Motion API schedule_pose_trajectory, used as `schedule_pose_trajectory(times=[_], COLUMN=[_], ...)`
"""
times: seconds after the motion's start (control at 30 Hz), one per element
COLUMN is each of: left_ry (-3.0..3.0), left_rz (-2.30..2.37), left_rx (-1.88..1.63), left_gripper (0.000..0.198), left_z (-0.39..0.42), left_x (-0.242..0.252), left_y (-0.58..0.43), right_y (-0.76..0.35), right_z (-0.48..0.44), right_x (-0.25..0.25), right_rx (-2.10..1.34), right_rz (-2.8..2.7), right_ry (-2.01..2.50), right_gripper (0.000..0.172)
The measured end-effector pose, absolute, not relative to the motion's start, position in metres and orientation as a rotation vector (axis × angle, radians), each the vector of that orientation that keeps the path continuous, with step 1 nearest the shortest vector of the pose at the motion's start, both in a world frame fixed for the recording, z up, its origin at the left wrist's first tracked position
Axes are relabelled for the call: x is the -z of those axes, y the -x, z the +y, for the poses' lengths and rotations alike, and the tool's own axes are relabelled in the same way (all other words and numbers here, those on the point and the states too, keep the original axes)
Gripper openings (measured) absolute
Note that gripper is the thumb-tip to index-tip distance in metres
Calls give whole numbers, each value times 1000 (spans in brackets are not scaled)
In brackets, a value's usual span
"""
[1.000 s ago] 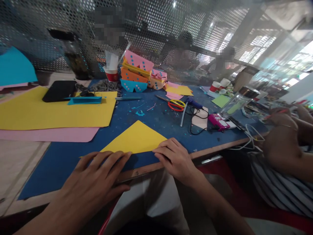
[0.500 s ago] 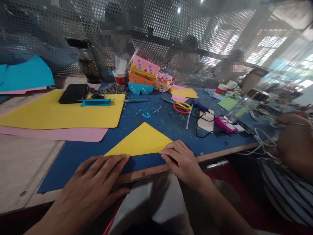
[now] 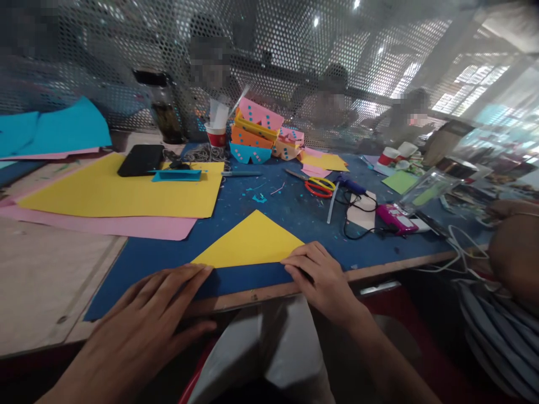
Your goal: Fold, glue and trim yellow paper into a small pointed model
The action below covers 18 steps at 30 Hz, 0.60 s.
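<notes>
Yellow paper triangle (image 3: 252, 242) near bench (image 3: 248, 278) front edge; left hand (image 3: 154, 311) touching its left corner, fingers together, thumb apart; right hand (image 3: 319, 275) on right corner, fingers bent, cannot tell if pinching; both apparently steadying it.

Yellow triangle (image 3: 251, 244): smooth paper, matt. Blue tabletop covering (image 3: 248, 280): matt, scuffed. Table edge (image 3: 240, 300): bare wood. Scissors (image 3: 309, 182): metal blades, glossy plastic hdls. Perf. screen (image 3: 278, 78): metal, w/ sheen. Rt. bottle (image 3: 427, 184): clear, glossy.

Scissors (image 3: 307, 180) lie beside a glue gun (image 3: 352, 184); a red cup (image 3: 217, 136) stands near a lidded jar (image 3: 167, 119).
</notes>
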<state>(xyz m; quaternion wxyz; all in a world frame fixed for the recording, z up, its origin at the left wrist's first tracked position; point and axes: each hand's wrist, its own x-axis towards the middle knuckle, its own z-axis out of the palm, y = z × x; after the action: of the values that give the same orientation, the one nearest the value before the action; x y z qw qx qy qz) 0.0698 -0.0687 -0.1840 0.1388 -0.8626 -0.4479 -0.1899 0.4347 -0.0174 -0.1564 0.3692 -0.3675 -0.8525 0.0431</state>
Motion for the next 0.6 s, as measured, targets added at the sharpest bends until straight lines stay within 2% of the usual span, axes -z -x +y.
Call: schedule_pose_trajectory(times=[0.2, 0.6], left_ry=[2453, 2437], left_rz=[-1359, -1433], left_rx=[510, 589], left_gripper=[77, 64], left_z=[-77, -72], left_x=[191, 198], left_y=[-57, -47], right_y=[-435, -435], right_z=[-17, -10], right_x=[155, 143], right_rx=[-118, -125], right_rz=[-2200, -2327], right_ry=[940, 996], right_gripper=[14, 8])
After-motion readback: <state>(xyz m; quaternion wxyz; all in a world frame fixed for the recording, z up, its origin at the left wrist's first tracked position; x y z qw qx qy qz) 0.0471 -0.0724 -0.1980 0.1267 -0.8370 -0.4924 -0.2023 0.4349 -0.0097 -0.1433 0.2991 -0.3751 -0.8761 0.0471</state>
